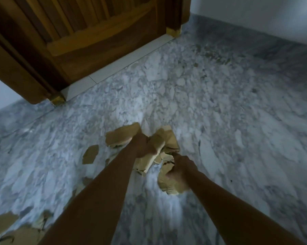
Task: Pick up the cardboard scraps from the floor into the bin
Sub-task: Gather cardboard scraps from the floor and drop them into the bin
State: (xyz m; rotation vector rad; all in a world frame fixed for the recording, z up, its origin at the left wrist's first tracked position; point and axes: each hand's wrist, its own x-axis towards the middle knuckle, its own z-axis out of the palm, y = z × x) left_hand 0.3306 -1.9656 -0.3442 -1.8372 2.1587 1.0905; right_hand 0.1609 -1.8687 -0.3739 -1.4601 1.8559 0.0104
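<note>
Both fists are full, my left hand (145, 147) and right hand (181, 171) each clenched on cardboard scraps (121, 135), yet loose pieces (90, 154) litter the marble floor (220, 112), bin unseen.

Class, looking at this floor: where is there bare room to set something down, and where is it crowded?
Bare marble floor runs right of both hands to the wall, and ahead to the door. Crowded: the scraps held by the left hand and right hand, and loose scraps at bottom left.
</note>
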